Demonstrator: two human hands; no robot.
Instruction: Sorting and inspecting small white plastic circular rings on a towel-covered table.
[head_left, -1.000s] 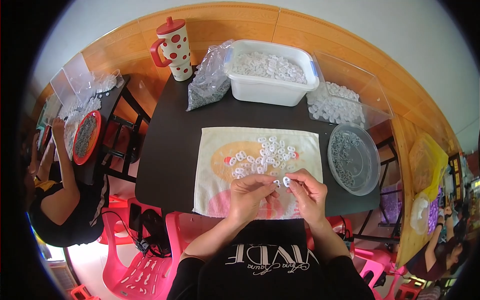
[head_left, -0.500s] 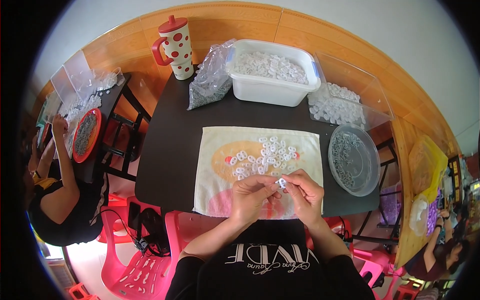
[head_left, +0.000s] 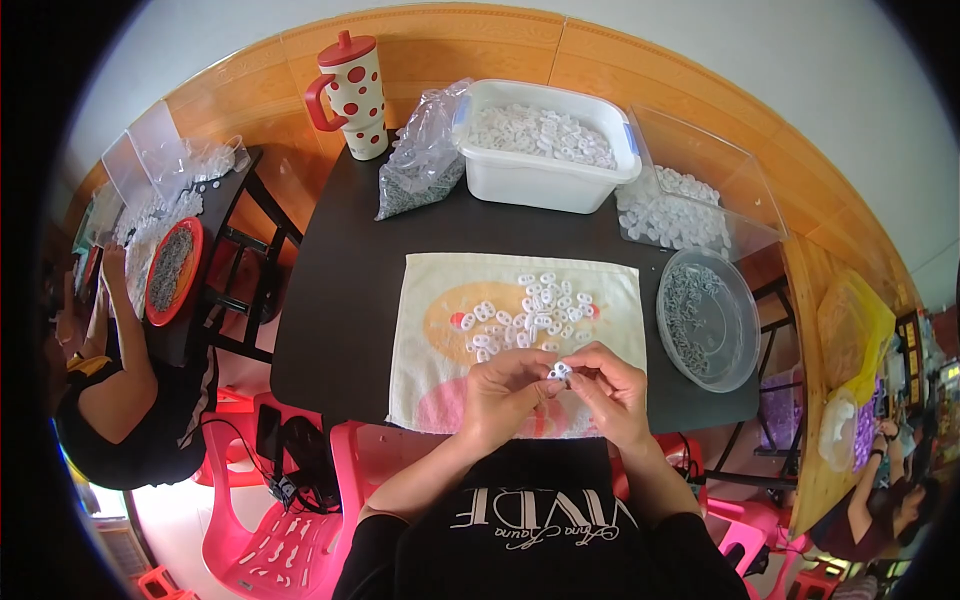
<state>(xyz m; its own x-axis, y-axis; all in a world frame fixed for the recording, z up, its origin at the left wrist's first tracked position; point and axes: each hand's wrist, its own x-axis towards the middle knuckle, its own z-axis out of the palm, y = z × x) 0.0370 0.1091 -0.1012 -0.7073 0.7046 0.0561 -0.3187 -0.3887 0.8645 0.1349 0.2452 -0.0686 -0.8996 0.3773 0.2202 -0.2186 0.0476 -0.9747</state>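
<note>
My left hand (head_left: 499,396) and my right hand (head_left: 614,391) meet over the near part of a pale patterned towel (head_left: 420,285). Pinched between the fingertips of both is a small white plastic piece (head_left: 560,371) with dark holes. Whether it is one part or two put together, I cannot tell. Just beyond my fingers, several loose white two-holed plastic pieces (head_left: 545,312) lie scattered on the towel.
At the back of the dark table (head_left: 335,300) stand a spotted tumbler (head_left: 357,100), a bag of small grey parts (head_left: 420,160), a white tub (head_left: 545,185) and a clear bin (head_left: 680,210). A round clear tray (head_left: 735,320) holds grey parts at right. Other people work on both sides.
The white piece has been turned and shifted slightly left and down between my fingertips. My right fingers have moved a little. At far left, another person's hand has lowered.
</note>
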